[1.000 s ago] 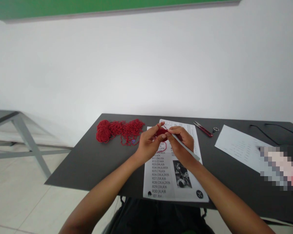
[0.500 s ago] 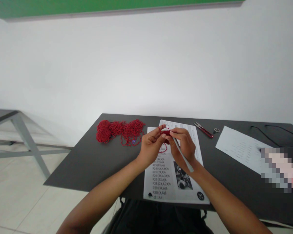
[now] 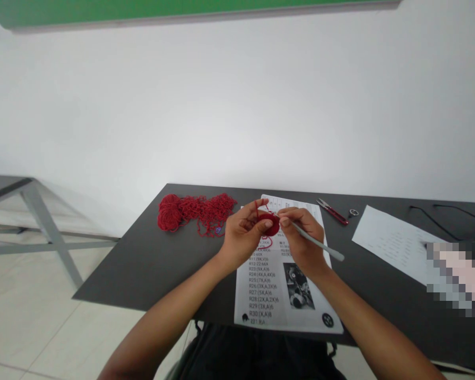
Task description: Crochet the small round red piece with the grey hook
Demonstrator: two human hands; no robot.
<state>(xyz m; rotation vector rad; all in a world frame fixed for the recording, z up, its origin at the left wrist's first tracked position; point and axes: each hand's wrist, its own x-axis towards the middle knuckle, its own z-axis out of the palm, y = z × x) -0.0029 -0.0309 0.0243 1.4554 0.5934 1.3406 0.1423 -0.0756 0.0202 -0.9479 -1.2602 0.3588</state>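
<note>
Compared with a moment ago, the crocheted red disc (image 3: 272, 226) has tipped so that more of its round face shows, and the grey handle of the crochet hook (image 3: 320, 245) has swung outward to a flatter slant; the disc's face is more exposed, though individual stitches are too small to read. The disc is above the upper part of the printed pattern sheet (image 3: 320, 295), pinched at its edge between the thumb and fingers of the left hand (image 3: 239, 235), with a thin red strand running over a raised finger. The right hand (image 3: 303, 237) grips the slender, smooth hook like a pencil, its fingertips close to the disc's rim and hiding the tip. Left of the sheet, on the matte dark tabletop (image 3: 142, 264), a plump, rounded ball of yarn (image 3: 169, 212) adjoins a flattened tangle of crinkly red yarn (image 3: 214, 208), where a small bluish-violet piece (image 3: 218, 230) lies at the near edge. Right of the sheet are pointed metal thread snips (image 3: 332, 212) with red handles, a small shiny metal ring (image 3: 353, 213) just beside them and, farther right, a tilted white paper (image 3: 391, 237) with faint writing.
</note>
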